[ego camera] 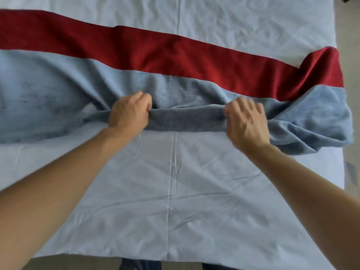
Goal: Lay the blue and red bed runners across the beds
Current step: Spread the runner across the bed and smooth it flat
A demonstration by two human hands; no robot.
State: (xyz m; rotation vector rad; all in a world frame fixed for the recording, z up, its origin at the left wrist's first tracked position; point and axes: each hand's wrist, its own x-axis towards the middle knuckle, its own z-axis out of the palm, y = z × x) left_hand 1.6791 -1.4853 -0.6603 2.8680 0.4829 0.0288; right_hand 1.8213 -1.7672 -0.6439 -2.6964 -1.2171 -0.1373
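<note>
A red bed runner [155,49] lies across the bed from left to right, its right end draped over the bed's edge. Just below it, touching along one long side, lies a blue bed runner [48,98], wrinkled and bunched in the middle. My left hand [129,112] and my right hand [246,118] both grip the blue runner's near edge, which is gathered into a taut fold between them. The runner's right end hangs crumpled over the bed's side.
The bed [175,191] is covered with a pale blue creased sheet with a seam down its centre. Its right edge meets a beige floor [348,26]. The near edge is at the bottom, where dark trouser legs [140,265] show.
</note>
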